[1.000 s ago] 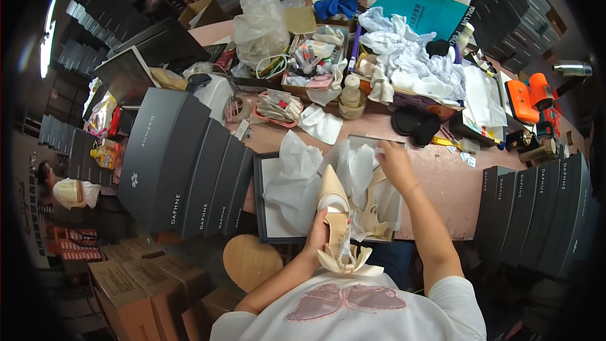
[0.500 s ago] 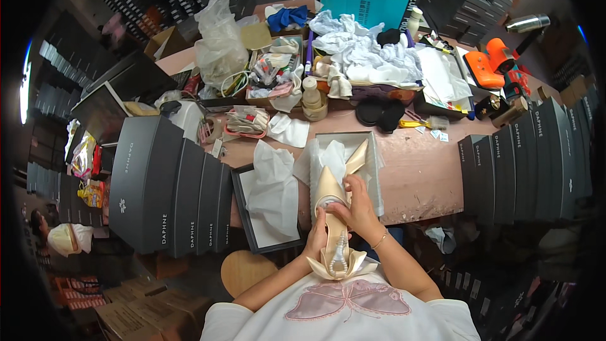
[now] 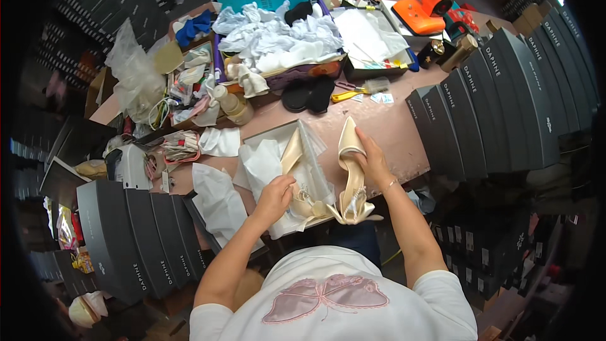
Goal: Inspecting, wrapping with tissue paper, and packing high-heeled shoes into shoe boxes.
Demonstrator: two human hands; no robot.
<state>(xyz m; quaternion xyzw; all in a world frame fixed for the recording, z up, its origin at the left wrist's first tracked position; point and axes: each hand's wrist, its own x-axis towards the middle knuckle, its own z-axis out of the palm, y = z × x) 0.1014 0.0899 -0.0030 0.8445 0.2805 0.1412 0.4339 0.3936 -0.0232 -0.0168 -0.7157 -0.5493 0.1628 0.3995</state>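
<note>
My right hand (image 3: pixel 374 163) is closed around a cream pointed-toe shoe (image 3: pixel 353 191), gripping it by its front part. The shoe's toe points away from me, and a bow with a sparkling trim sits at its heel end, near my body. To its left stands an open shoebox (image 3: pixel 320 167) with a matching cream shoe (image 3: pixel 292 151) and white tissue paper (image 3: pixel 261 161) in it. Over the box's near left part, my left hand (image 3: pixel 275 197) has its fingers curled together beside the tissue and the second shoe. What those fingers pinch, if anything, is hidden.
Dark shoeboxes stand in rows at the left (image 3: pixel 107 240) and right (image 3: pixel 499 107). A box lid with tissue (image 3: pixel 218 192) lies left of the open box. Farther back are a tray of crumpled white paper (image 3: pixel 278 38), a yellow-handled brush (image 3: pixel 360 91) and an orange device (image 3: pixel 423 12).
My right hand has carried the shoe to the right of the box. My left hand has let go of that shoe and moved over the box. The whole view has swung to the right.
</note>
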